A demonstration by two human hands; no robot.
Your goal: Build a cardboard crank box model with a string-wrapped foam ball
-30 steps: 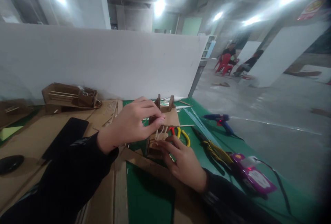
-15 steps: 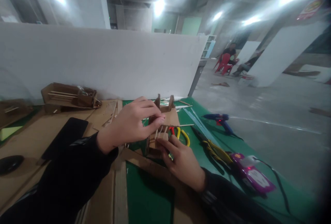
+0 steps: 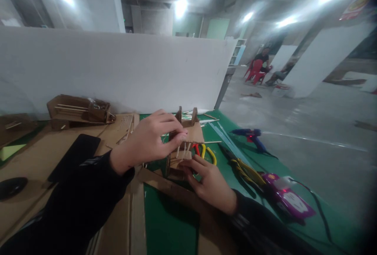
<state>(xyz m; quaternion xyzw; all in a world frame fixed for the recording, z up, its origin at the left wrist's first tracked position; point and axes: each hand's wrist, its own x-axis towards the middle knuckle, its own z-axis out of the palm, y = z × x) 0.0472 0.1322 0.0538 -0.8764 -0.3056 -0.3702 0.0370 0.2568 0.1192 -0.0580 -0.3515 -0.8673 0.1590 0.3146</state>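
Observation:
A small cardboard model with thin wooden sticks running between its upper panel and lower part stands on the green tabletop. My left hand reaches over it from the left, thumb and fingertips pinched at the edge of the upper panel. Lower down, my right hand has its thumb and fingers closed on the model's lower cardboard piece. My hands cover part of the model's left side and lower right corner. Red and yellow handles show just behind my right hand.
On the right lie black-and-yellow pliers, a blue glue gun, clear glue sticks and a purple power strip. To the left are a black phone-like slab, a mouse and another cardboard model. A white partition stands behind.
My right hand has shifted very slightly right along the lower piece. My left hand stays pinched at the upper panel, and the model has barely moved.

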